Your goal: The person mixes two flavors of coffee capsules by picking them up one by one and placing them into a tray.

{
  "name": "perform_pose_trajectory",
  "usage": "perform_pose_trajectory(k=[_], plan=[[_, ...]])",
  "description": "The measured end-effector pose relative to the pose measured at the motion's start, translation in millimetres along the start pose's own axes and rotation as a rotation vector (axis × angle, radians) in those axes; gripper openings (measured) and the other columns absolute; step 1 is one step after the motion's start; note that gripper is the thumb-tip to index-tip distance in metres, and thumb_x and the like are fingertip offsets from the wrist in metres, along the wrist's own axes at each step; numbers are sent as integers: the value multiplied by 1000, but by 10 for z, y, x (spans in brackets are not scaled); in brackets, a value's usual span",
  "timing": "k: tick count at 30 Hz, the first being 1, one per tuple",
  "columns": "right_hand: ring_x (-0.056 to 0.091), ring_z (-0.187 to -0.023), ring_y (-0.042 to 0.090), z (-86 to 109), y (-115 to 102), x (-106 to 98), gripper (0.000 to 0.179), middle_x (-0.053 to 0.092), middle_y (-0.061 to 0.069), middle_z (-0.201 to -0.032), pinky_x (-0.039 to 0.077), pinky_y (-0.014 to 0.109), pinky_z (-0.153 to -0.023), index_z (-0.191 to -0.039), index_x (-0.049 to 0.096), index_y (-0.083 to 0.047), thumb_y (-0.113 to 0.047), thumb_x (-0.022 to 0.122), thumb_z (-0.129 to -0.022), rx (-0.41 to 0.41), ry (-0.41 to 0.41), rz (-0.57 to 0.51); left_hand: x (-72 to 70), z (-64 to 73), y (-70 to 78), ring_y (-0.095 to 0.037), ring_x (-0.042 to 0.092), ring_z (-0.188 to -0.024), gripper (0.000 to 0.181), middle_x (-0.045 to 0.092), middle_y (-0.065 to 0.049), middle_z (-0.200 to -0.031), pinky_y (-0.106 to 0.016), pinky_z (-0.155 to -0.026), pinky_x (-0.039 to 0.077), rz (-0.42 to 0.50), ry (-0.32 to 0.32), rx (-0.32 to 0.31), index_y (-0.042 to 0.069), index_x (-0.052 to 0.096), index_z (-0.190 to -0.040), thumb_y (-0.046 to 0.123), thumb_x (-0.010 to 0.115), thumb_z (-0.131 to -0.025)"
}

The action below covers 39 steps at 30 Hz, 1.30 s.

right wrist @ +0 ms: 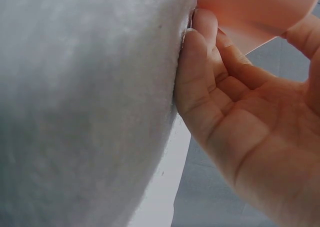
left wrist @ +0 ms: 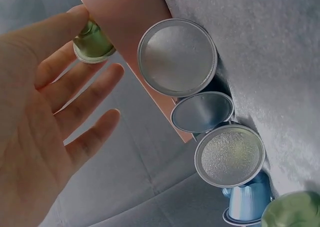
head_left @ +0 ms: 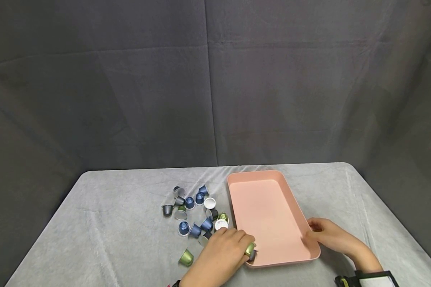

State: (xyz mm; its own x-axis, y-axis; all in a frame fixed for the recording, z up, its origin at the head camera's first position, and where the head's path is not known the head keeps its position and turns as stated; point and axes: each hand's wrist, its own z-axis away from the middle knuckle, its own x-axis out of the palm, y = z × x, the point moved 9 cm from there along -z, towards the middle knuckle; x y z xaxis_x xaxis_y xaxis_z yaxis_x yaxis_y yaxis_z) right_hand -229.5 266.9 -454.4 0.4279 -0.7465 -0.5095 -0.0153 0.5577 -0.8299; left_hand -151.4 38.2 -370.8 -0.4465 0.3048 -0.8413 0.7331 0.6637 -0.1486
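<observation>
Though one white capsule [head_left: 221,224] bears marks, they're illegible

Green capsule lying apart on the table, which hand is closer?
Left: the left hand is beside that green capsule; the right hand is farther right, across the pink tray.

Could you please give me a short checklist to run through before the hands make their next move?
1. Green capsule secure in the left hand: ok, pinched by thumb and fingers.
2. Pink tray held by the right hand: ok, gripped at its right side.
3. Space in the tray: ok, most of its floor is bare.
4. Dark capsule below the pinched one inside the tray: cannot tell.
5. Loose green capsule in the tray: not ok, lying on the table.
</observation>
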Motion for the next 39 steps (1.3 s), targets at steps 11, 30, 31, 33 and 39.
perform_pose_trajectory(k=[11, 30, 31, 33, 39], plan=[[57, -80, 16, 2, 26, -4, 30, 63, 10, -90, 45, 24, -69, -106, 56, 12, -10, 57, -85, 0, 8, -3, 46, 9, -24, -7, 58, -81, 30, 61, 10, -90, -25, -72, 43, -18, -58, -11, 21, 62, -100, 34, 73, -75], [57, -79, 14, -1, 14, 6, 30, 62, 12, -91, 45, 23, -69, -106, 55, 14, -7, 55, -85, -24, -8, -18, -5, 10, -112, -8, 58, -83, 25, 61, 10, -92, -26, -74, 43, 29, -96, -59, 23, 65, -97, 32, 74, -76], [57, -79, 14, -2, 17, 5, 30, 62, 12, -91, 45, 23, -69, -106, 55, 14, -7, 55, -85, -23, -9, -18, -4, 13, -129, -9, 58, -84, 26, 61, 10, -93, -26, -74, 43, 30, -108, -65, 23, 65, -98, 33, 74, -75], [57, -80, 14, 0, 22, 3, 30, 62, 12, -91, 45, 24, -69, -106, 55, 14, -8, 55, -85, -17, -4, -14, -4, 24, -164, -9, 58, -84, 27, 62, 10, -93, -28, -76, 44, 36, -128, -80, 22, 65, -98, 35, 73, -76], [57, -79, 15, 3, 5, -4, 30, 62, 10, -89, 45, 24, -68, -105, 56, 12, -10, 56, -85, -6, 8, 1, -28, 52, -261, -11, 57, -86, 29, 62, 8, -95, -29, -79, 44, 62, -194, -131, 20, 67, -99, 34, 75, -75]])
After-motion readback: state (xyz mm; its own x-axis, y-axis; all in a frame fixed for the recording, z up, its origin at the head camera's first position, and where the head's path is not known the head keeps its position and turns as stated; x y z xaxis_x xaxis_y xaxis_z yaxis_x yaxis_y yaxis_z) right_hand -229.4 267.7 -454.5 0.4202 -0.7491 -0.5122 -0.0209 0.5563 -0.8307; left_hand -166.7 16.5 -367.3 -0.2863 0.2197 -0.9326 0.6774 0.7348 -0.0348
